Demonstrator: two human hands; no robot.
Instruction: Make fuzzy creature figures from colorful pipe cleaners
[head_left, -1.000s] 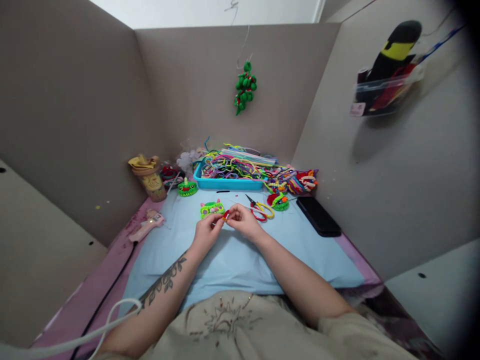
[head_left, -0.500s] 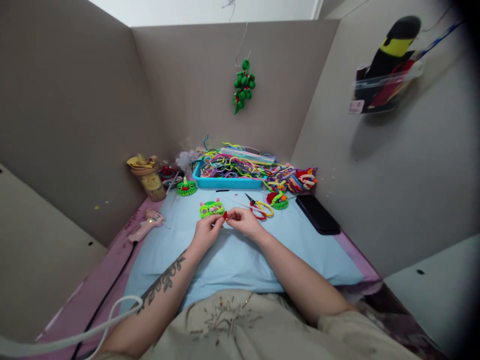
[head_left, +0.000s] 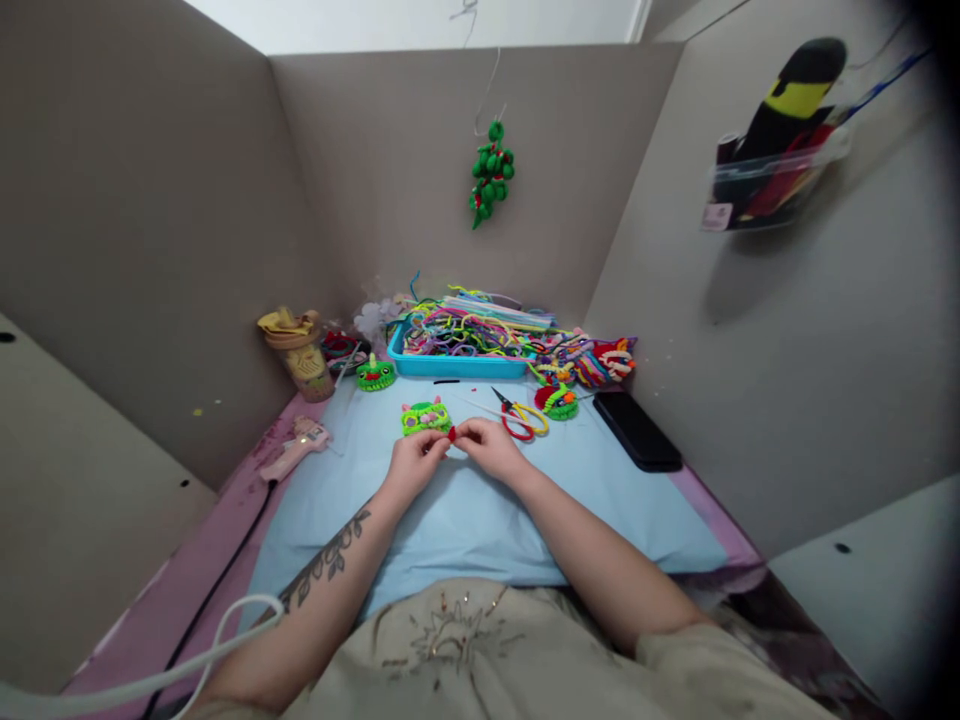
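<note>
Between my two hands is a small red fuzzy piece [head_left: 452,434], too small to tell its kind. My left hand [head_left: 417,462] pinches it from the left, and my right hand [head_left: 487,448] from the right, fingertips nearly meeting. Just beyond my left fingers lies a bright green pipe-cleaner creature [head_left: 425,416] with pink ears and purple spots, its near edge covered by the fingers. Scissors [head_left: 523,418] with red and yellow handles rest open-bladed past my right hand. A green and red pipe-cleaner piece [head_left: 556,402] with an orange part lies right of them.
A blue tray [head_left: 457,367] heaped with coloured pipe cleaners stands at the back. At left are a pink glue gun [head_left: 295,452], a cup [head_left: 304,360] and a green frog-like piece [head_left: 376,374]. A black phone [head_left: 636,430] lies right. Grey panels [head_left: 465,210] enclose three sides.
Both hands stay close together around the red piece, with only a slight shift of the fingertips. The whole view has moved a little.
</note>
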